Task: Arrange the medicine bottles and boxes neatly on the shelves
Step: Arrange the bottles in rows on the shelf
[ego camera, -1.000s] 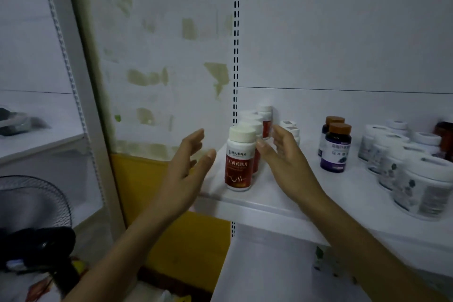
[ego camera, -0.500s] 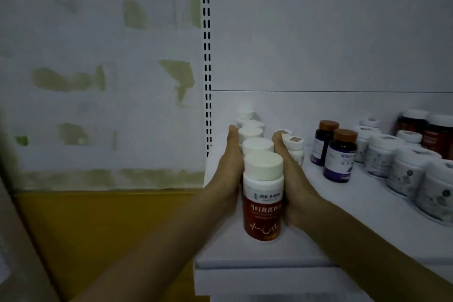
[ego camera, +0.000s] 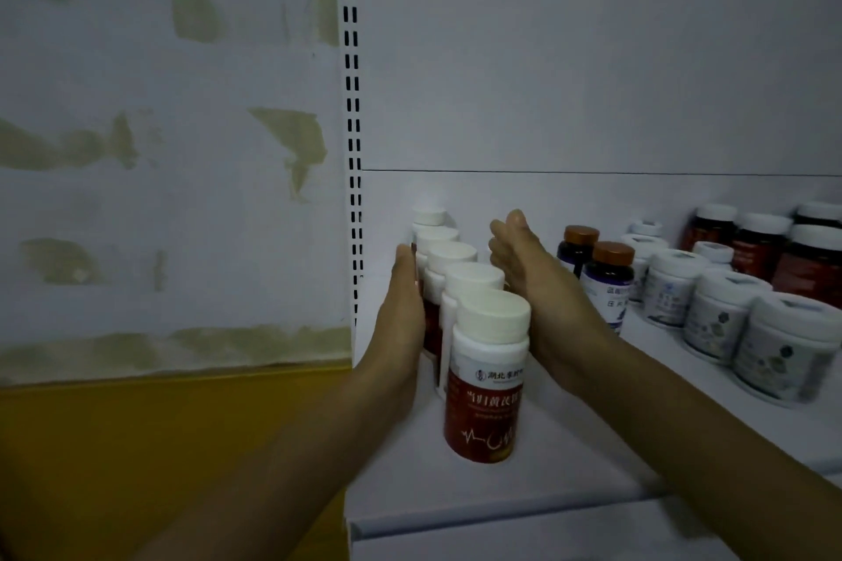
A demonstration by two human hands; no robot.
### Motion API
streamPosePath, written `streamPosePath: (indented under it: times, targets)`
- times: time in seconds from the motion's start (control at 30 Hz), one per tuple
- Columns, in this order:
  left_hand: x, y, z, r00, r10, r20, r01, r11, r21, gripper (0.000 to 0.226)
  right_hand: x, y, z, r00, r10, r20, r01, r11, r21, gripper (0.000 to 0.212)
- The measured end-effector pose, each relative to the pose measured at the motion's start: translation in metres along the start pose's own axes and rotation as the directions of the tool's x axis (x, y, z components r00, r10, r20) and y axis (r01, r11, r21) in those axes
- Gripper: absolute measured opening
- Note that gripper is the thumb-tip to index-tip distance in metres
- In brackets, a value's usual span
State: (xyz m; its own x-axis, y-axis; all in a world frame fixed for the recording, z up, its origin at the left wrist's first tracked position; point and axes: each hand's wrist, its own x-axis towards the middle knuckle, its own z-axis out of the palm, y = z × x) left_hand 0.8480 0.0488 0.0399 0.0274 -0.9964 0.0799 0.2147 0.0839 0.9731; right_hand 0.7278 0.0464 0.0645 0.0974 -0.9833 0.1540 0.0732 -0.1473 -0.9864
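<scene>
- The white shelf (ego camera: 592,474) runs from the lower middle to the right edge, its front lip low in the view. A white back panel (ego camera: 592,59) rises behind it, with one thin horizontal seam.
- A slotted upright (ego camera: 351,105) with two columns of dark slots marks the shelf's left end. To its left is a pale wall (ego camera: 159,205) blotched with olive-green patches, and below that a yellow band (ego camera: 136,460).
- On the right of the shelf stand two dark bottles with copper caps (ego camera: 608,282), one behind the other. Further right are white jars with patterned labels (ego camera: 715,319) in rows, and behind them dark red bottles with white caps (ego camera: 811,264). All are upright and capped, so their contents are hidden.
- The right forearm crosses the shelf's front and hides part of the nearer copper-capped bottle.
- The row of red-labelled bottles (ego camera: 451,260) stands at the shelf's left end – five white caps in single file, running back to the panel. The front bottle (ego camera: 487,383) is upright, near the shelf's front, its label showing white characters and a pulse line.
- The left hand (ego camera: 401,323) lies flat against the row's left side, fingers straight and together – the grip is fully open, pressing rather than clasping.
- The right hand (ego camera: 542,301) stands edge-up along the row's right side, palm toward the bottles, fingers straight and the grip open. Whether it touches them cannot be told.
</scene>
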Motion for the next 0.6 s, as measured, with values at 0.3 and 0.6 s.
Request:
streamPosePath:
  times: [0.3,0.6]
  targets:
    - [0.018,-0.007,-0.014,0.970,0.000,-0.243,-0.002,1.000,-0.007,0.064,0.104,-0.059,0.009,0.895,-0.441,0.067,0.341,0.581,-0.738,0.027]
    - [0.023,-0.010,-0.016,0.966,-0.004,-0.260,0.017,0.999,0.049,0.061,0.168,-0.036,0.029,0.994,-0.062,0.087,0.091,0.063,-0.994,0.053]
